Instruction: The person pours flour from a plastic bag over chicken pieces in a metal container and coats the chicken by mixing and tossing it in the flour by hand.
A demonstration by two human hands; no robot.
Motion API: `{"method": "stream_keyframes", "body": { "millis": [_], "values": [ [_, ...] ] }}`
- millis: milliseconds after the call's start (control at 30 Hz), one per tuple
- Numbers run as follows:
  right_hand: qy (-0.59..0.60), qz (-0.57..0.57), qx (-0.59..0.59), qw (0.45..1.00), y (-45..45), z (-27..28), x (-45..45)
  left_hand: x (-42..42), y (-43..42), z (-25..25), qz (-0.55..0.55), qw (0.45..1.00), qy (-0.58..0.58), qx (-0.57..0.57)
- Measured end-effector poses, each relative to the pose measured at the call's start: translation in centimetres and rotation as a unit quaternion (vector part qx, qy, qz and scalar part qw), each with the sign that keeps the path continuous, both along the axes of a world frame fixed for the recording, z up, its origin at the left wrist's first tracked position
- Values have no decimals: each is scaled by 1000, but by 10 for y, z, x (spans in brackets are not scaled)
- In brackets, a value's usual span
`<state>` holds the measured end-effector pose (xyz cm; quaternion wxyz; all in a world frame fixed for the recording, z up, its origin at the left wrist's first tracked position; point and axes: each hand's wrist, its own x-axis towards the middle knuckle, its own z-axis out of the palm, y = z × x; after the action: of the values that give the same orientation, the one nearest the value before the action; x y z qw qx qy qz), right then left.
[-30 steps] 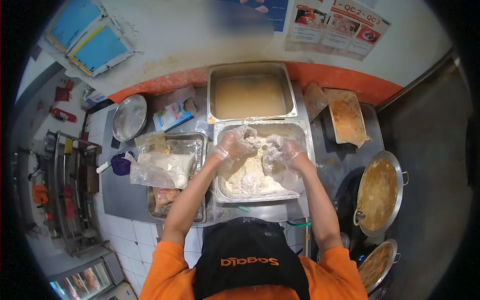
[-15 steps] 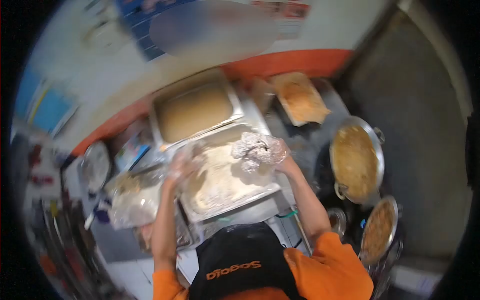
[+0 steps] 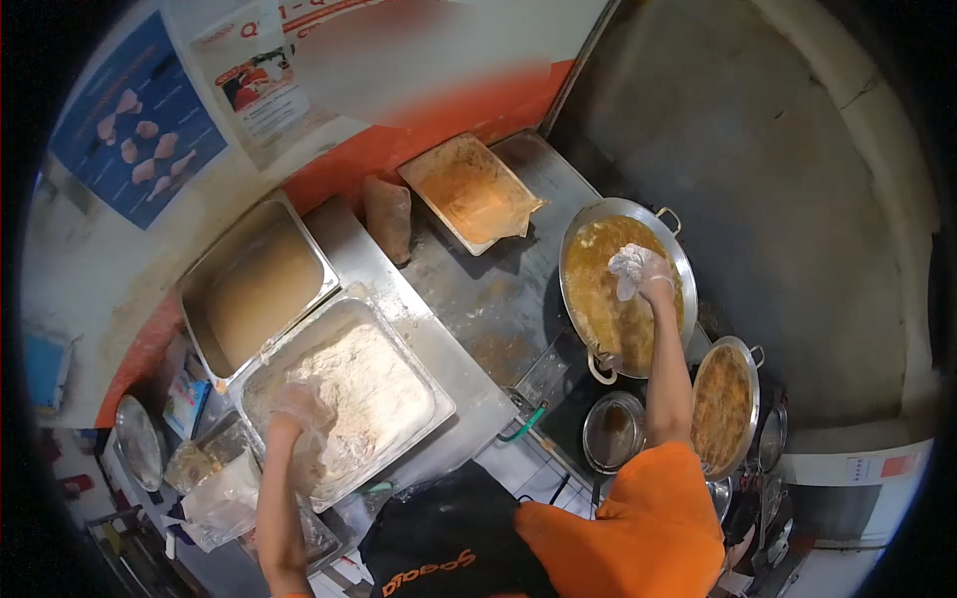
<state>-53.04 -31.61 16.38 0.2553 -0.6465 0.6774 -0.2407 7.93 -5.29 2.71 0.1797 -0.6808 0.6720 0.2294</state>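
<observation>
Floured pieces (image 3: 628,267) are held in my gloved right hand (image 3: 653,276), above a wide metal pan (image 3: 583,309) of bubbling yellow oil. My left hand (image 3: 302,407), in a clear plastic glove, is low in a metal tray (image 3: 419,384) of white flour, over its left part. Whether its fingers grip anything is hard to make out. Beyond the flour tray stands a deep metal tray (image 3: 324,274) of cloudy tan liquid.
A second pan (image 3: 750,384) with browned food stands at the right, beside a round strainer (image 3: 613,431). An orange-stained tray (image 3: 478,214) and a wrapped bundle (image 3: 387,217) sit at the back. Plastic bags (image 3: 219,503) lie at lower left.
The view has turned right. My right hand has carried the floured pieces from above the flour tray to over the oil pan. My left hand remains at the flour tray.
</observation>
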Motion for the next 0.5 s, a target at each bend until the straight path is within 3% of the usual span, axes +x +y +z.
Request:
{"method": "stream_keyframes", "body": {
  "millis": [33,67,133,200,267,333,367,400,467,500],
  "values": [
    [50,-17,4,999,-10,-15,-12,6,7,0,12,1000,-8,18],
    [-81,-36,11,996,-20,-34,-24,7,9,1,21,1000,-6,21],
    [-339,-71,25,938,-40,-76,-44,11,16,9,38,999,3,20],
    [-329,-102,16,939,-55,-102,-53,15,24,16,57,998,13,7],
    [-44,-88,0,995,-72,-116,-66,19,35,24,76,996,29,-23],
    [268,-110,-64,955,-69,-108,-56,21,51,34,99,992,45,-69],
    [209,-84,-88,970,-83,-124,-73,21,60,40,108,988,54,-96],
    [290,-101,-111,945,-51,-51,0,20,66,47,116,983,66,-130],
    [222,-49,-159,961,-71,-27,29,17,73,60,129,967,90,-198],
    [10,-57,-207,977,-77,-24,61,16,72,66,131,958,106,-231]
  ]
}}
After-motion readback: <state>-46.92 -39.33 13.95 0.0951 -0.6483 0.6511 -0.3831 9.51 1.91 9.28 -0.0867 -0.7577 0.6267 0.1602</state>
